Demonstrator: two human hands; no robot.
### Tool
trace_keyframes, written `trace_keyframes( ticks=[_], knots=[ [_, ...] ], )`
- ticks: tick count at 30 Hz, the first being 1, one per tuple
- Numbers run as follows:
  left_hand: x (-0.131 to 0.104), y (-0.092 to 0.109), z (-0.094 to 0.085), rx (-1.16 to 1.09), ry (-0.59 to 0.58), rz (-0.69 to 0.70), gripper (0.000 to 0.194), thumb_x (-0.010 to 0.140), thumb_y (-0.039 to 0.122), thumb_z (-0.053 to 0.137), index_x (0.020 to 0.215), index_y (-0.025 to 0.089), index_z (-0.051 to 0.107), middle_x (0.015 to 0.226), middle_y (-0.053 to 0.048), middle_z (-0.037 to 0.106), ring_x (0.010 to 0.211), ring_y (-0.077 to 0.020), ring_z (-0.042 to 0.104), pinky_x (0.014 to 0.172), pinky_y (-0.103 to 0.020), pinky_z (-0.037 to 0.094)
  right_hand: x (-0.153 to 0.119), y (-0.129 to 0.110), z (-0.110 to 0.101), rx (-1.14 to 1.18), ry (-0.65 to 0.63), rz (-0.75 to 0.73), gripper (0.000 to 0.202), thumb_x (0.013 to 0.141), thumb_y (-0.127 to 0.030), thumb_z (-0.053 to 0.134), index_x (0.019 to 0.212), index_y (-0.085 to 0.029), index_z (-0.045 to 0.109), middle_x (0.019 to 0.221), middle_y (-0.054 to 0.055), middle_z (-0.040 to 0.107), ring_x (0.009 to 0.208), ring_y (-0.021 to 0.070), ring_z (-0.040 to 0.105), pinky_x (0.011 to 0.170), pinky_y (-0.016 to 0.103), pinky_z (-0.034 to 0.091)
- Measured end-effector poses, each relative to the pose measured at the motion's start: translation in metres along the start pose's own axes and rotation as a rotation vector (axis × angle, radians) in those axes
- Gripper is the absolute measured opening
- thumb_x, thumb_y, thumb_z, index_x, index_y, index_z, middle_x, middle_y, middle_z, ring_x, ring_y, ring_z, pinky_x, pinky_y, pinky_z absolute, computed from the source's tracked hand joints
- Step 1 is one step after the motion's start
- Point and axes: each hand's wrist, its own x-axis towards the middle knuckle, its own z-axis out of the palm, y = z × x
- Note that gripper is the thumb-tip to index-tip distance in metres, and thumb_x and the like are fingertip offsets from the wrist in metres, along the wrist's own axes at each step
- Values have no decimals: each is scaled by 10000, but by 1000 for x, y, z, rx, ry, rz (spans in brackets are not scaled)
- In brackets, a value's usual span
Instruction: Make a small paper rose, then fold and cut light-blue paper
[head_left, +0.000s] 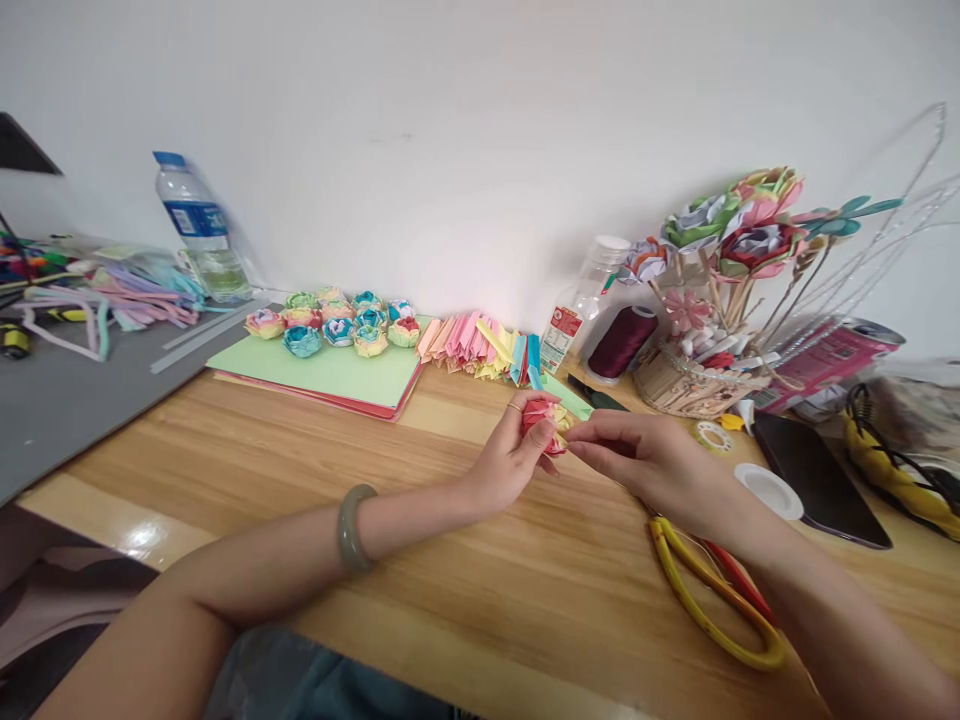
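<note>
My left hand (515, 455) is closed around a small red and yellow paper flower (541, 418) above the table. The thumb and fingertips of my right hand (637, 445) pinch the yellow side of the same flower. Behind my hands lies a row of folded paper strips (472, 345) in orange, pink, yellow and blue. Further left, several finished paper flowers (339, 331) rest on a stack of coloured paper (315, 375) with a green sheet on top. Scissors with yellow handles (679, 570) lie partly under my right forearm.
A bottle (592, 280), a dark thread spool (622, 342) and a basket of paper flowers (694, 385) stand at the back right. Nearby are a tape roll (714, 437), white lid (769, 491) and phone (821, 480). A water bottle (201, 230) and pipe cleaners (142, 290) are at left.
</note>
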Motion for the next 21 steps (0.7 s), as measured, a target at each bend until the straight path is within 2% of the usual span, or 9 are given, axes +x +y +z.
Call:
trace_keyframes(
  ticks=[3,5,7,11,14,18,21],
  knots=[
    [1,-1,-1,35,11,11,461,795,586,473,1071,220,421,860,3,452,665,-75,484,537,-187,500,0,2,1,122,-23,48,273,848,-389,508,873,-186,688,753,21,642,618,108,521,553,229,397],
    [1,-1,-1,37,10,8,461,795,589,470,1070,223,417,858,3,451,673,-77,490,538,-184,499,1,1,3,196,6,121,320,831,-433,515,903,-176,691,623,-10,581,480,77,411,449,220,323],
    [1,-1,-1,18,5,-2,473,783,601,480,1060,223,418,855,3,449,678,-82,494,533,-188,500,2,0,6,230,35,179,339,811,-451,528,873,-164,697,559,-25,541,425,62,332,406,221,270],
    [0,1,0,-46,-6,-43,525,743,642,498,1047,221,426,831,4,459,671,-92,506,524,-204,501,6,-1,7,217,94,164,301,768,-434,574,747,-162,700,695,26,649,553,98,498,504,225,376],
    [0,2,1,-84,-10,-58,530,730,645,516,1040,221,436,801,8,467,663,-95,507,523,-208,500,7,2,6,207,132,155,281,751,-424,592,743,-165,701,724,42,678,648,138,575,589,243,425],
    [0,2,2,-110,-15,-60,517,724,625,546,1029,221,441,799,9,478,658,-94,509,523,-211,501,5,8,9,120,174,130,259,769,-392,566,743,-170,698,708,39,676,630,144,577,572,253,424],
    [0,1,1,-122,-23,-69,515,726,610,559,1035,219,428,801,10,499,665,-93,522,539,-212,502,4,9,15,-68,265,48,228,794,-315,532,704,-171,684,664,29,647,576,124,539,535,248,395]
  ],
)
